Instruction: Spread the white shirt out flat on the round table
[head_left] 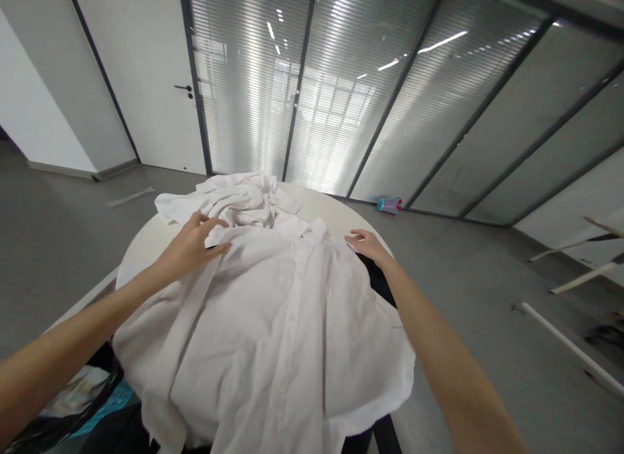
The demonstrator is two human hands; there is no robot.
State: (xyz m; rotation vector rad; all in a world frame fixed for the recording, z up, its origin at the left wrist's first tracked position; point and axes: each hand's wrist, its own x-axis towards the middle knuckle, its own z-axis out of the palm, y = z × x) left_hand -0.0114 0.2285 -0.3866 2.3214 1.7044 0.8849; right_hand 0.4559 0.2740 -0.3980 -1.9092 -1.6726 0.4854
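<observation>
A white button-up shirt [273, 324] lies spread front-up over a round white table [336, 214], collar at the far side. My left hand [192, 244] rests on the shirt's left shoulder, fingers curled and pinching the cloth. My right hand [366, 243] lies on the right shoulder near the collar, fingers bent on the fabric. Behind the collar sits a crumpled heap of white cloth [234, 200].
A dark garment [379, 281] shows under the shirt's right edge. A blue and pink bottle [389, 205] lies on the grey floor by the glass wall. White poles [570, 347] lie on the floor at right. A bag with blue printed items [92, 402] sits at lower left.
</observation>
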